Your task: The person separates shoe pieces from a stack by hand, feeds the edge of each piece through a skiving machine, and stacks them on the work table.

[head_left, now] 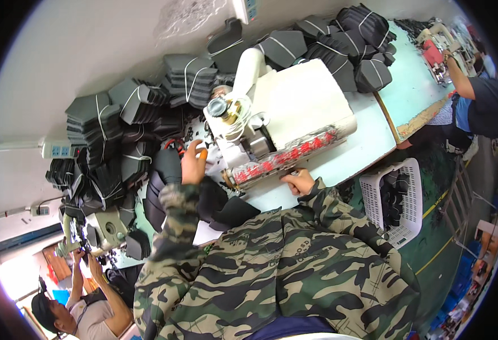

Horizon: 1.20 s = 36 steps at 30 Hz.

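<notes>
A cream industrial machine [300, 99], its front edge smeared with red marks, stands on the pale table in front of me. My left hand [192, 164] is at its left side, fingers apart, with an orange cover on one finger. I see nothing held in it. Close below that hand lie loose dark grey foam-like pieces [235, 213]. My right hand [300, 182] is closed at the machine's front edge, and whatever its fingers pinch is hidden. Red-handled scissors or a similar red tool [175, 145] lie beyond my left hand.
Tied stacks of dark pieces [93, 122] line the wall. A white plastic basket [413, 198] with dark pieces stands on the green floor at right. Co-workers sit at other machines, one person [99, 300] lower left, another person's arm [461, 82] upper right.
</notes>
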{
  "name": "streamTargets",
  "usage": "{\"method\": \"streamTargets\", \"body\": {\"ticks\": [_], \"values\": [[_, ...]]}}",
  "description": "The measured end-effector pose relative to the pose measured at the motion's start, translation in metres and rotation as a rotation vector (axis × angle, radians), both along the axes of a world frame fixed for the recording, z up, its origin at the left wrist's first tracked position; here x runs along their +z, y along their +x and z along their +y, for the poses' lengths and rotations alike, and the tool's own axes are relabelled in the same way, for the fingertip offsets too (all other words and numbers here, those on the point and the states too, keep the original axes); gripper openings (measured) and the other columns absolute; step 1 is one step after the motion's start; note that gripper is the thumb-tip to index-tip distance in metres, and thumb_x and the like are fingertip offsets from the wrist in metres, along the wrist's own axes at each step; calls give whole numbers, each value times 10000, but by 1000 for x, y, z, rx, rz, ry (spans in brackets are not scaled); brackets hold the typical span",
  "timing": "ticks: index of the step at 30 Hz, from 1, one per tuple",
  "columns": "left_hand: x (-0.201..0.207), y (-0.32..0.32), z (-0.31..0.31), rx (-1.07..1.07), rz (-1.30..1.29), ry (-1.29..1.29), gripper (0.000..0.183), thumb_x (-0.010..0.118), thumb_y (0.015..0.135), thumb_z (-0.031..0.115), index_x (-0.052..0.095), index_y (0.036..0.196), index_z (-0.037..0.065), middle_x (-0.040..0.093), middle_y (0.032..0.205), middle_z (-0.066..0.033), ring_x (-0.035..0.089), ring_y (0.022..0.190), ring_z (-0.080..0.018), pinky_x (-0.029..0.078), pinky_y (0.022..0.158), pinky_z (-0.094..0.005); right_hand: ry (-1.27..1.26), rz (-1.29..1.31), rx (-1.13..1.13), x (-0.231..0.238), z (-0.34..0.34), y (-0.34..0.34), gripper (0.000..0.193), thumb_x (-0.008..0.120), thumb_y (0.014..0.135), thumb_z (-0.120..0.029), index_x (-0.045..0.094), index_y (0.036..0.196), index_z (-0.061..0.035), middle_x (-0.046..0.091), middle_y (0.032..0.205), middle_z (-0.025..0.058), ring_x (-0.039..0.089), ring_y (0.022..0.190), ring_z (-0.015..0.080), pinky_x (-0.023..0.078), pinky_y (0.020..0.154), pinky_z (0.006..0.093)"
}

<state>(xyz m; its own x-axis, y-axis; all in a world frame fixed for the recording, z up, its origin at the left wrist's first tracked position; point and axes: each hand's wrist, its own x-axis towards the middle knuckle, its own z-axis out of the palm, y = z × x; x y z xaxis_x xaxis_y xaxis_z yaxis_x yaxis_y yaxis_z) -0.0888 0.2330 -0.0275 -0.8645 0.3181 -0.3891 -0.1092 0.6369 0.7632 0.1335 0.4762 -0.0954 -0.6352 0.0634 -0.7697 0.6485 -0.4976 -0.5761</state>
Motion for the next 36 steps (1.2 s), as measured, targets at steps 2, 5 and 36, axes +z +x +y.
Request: {"method": "streamTargets", "body": {"ticks": [2, 5, 36], "values": [[17, 25, -24, -315, 534, -297, 317, 631, 845, 186, 554, 1103, 18, 640, 880, -141, 661, 710, -302, 505, 579, -378, 46, 6, 9, 5, -1, 0, 161, 674, 786, -100, 553, 720, -16, 467, 506, 35, 398, 365, 110, 273, 337, 284], [56, 97, -33, -600, 561, -465, 395, 723, 727, 252, 593, 1035, 42, 595, 950, -113, 582, 882, -319, 452, 775, -437, 26, 48, -17, 6, -2, 2, 196, 695, 782, -124, 556, 686, -25, 488, 516, 41, 410, 374, 114, 284, 343, 277], [81, 3, 77, -704, 179, 29, 259, 546, 875, 230, 648, 1035, 52, 656, 837, -180, 616, 762, -319, 480, 737, -394, 593, 572, 276, 149, -7, -22, 243, 653, 771, 5, 642, 1014, 7, 625, 912, 48, 571, 751, 75, 470, 658, 239]]}}
